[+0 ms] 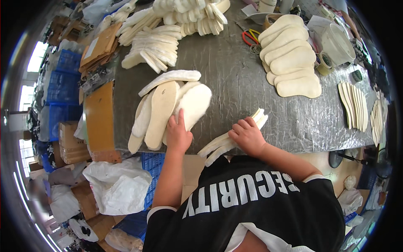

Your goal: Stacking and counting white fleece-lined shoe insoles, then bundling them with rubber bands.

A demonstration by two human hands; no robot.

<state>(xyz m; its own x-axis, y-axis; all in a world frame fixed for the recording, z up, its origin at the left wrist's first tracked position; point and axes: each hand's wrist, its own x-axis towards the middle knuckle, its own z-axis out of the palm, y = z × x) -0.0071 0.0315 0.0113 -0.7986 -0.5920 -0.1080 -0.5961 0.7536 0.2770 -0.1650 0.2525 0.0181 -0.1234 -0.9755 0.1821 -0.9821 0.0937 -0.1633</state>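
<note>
On the near left of the table lies a loose pile of insoles [161,105], some fleece side up and some with the smooth cream side showing. My left hand [179,133] rests at the pile's near edge, index finger stretched along a white fleecy insole [196,103], thumb out to the side. Closer to the front edge on the right, my right hand [248,136] grips a few insoles [218,145] standing on their long edges. Their near ends reach past the table's edge. The right palm hides the middle of them.
Stacked fleece insoles [155,46] cover the far left. Smooth insoles [296,59] overlap at the far right, beside red-handled scissors [248,38], a tape roll [324,64] and a white bucket [338,44]. Further right, insoles [353,106] stand on edge. A white bag [119,187] lies below left.
</note>
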